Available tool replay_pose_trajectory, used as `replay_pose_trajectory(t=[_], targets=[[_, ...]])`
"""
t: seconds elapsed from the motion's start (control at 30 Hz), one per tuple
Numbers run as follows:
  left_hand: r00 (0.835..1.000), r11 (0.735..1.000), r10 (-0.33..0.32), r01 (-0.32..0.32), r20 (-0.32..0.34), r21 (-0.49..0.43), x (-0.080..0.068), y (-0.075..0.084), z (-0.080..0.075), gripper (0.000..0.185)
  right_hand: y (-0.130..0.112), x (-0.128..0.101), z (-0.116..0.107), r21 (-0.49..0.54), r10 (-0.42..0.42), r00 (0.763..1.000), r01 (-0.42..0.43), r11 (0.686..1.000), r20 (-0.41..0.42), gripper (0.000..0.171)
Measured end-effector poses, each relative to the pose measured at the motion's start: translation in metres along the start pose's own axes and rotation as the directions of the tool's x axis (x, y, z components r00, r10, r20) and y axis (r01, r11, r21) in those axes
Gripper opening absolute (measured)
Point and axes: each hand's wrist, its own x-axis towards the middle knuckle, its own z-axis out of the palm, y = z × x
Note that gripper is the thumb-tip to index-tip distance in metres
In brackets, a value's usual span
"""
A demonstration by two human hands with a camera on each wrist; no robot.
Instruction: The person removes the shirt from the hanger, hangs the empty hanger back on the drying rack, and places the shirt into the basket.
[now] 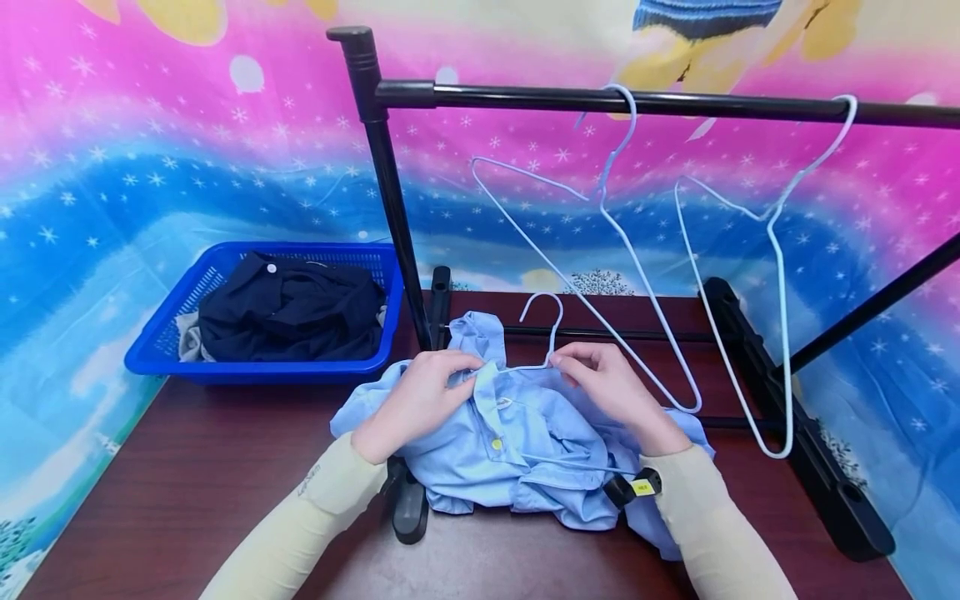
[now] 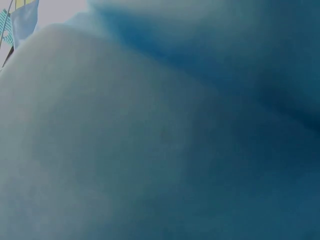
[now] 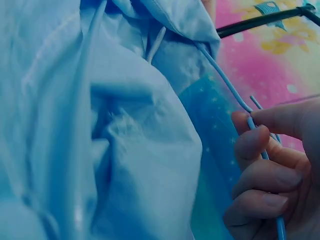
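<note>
A light blue button-up shirt [image 1: 450, 471] lies bunched on the table between my hands. My left hand [image 1: 427, 396] pinches its edge near the collar, beside a yellowish button. With thumb and fingers, my right hand [image 1: 603, 383] holds a pale blue wire hanger [image 1: 558, 321] at the base of its hook. One hanger arm runs left into the shirt's neck, where cloth hides part of it. The right wrist view shows curled fingers around the hanger wire [image 3: 225, 77] next to the draped shirt [image 3: 140, 150]. Blurred blue cloth [image 2: 165, 135] fills most of the left wrist view.
Two more wire hangers [image 1: 652, 292] [image 1: 782, 333] hang from the black rack's rail [image 1: 517, 97]. At the left stands a blue basket [image 1: 142, 354] with dark folded clothing [image 1: 292, 308]. The rack's black feet [image 1: 840, 508] rest on the dark red table [image 1: 202, 492].
</note>
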Motion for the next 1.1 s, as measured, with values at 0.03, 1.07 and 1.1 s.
replay_pose_trajectory(t=[0.03,1.07,1.1], targets=[[1.000,1.000,-0.003,0.003,0.001,-0.002,0.000,0.000,0.000,0.022,0.001,0.000,-0.002,0.014,0.012,1.000,-0.012,1.000,0.006,0.022],[0.994,0.993,-0.109,0.108,0.018,0.037,-0.005,-0.011,-0.017,0.032,0.029,-0.010,-0.051,0.158,0.137,0.989,-0.144,0.977,0.060,0.039],[0.994,0.994,-0.106,0.106,0.020,0.037,-0.006,-0.011,-0.017,0.032,0.031,-0.011,-0.052,0.176,0.137,0.989,-0.146,0.973,0.062,0.039]])
